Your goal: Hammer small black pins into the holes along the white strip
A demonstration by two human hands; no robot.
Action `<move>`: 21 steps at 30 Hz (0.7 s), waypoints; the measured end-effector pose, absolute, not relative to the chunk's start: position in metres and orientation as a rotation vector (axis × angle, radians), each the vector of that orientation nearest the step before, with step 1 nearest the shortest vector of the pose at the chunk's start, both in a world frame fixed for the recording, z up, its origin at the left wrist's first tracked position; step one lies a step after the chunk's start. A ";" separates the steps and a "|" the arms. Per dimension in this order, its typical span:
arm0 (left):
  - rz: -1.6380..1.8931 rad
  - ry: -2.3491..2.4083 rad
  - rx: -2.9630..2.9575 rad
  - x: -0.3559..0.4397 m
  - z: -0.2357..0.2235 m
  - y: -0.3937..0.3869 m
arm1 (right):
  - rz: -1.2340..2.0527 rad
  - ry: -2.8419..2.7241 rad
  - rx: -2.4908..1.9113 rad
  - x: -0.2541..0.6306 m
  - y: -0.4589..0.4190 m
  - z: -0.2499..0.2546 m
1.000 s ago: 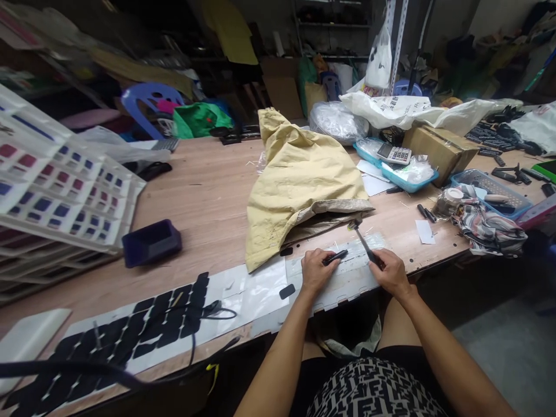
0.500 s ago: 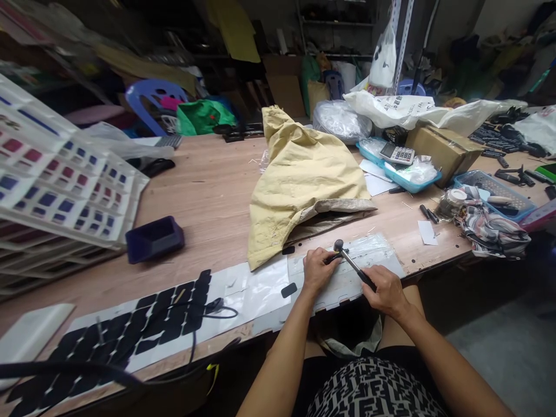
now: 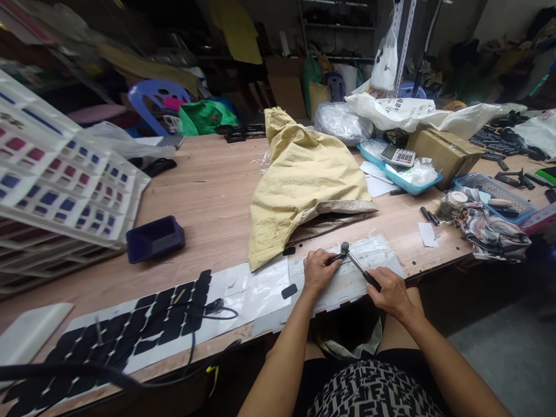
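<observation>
My right hand (image 3: 388, 291) is wrapped round the black grip of a small hammer (image 3: 357, 264) with a metal shaft and a rounded head. My left hand (image 3: 317, 270) pinches a slim black part (image 3: 335, 259), whose exact kind I cannot make out. The hammer's head is at the far end of that part; whether they touch is unclear. Both hands are over a pale work board (image 3: 369, 260) covered with clear film at the table's front edge. A dark rounded pad (image 3: 289, 291) lies left of my left hand.
Beyond the board lies a yellow sack (image 3: 308, 174), its mouth facing me. Left are a dark blue tray (image 3: 155, 238), white crates (image 3: 65, 185) and a sheet of black pads (image 3: 174, 315) with a cable across it. Right are blue baskets (image 3: 495, 194) and a cardboard box (image 3: 443, 147).
The hammer's head has shifted slightly to the right, along with my right hand. My left hand keeps its pinch on the black part in nearly the same place.
</observation>
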State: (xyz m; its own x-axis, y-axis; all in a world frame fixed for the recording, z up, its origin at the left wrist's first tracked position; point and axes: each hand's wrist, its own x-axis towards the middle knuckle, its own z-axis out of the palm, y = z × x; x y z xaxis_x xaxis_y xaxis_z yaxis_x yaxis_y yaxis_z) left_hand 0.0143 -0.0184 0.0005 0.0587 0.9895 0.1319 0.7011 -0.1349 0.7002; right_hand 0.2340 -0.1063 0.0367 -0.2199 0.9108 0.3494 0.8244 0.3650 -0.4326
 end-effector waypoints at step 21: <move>0.948 1.420 2.090 0.013 0.019 -0.083 | 0.655 -1.376 -1.589 0.273 -0.039 0.012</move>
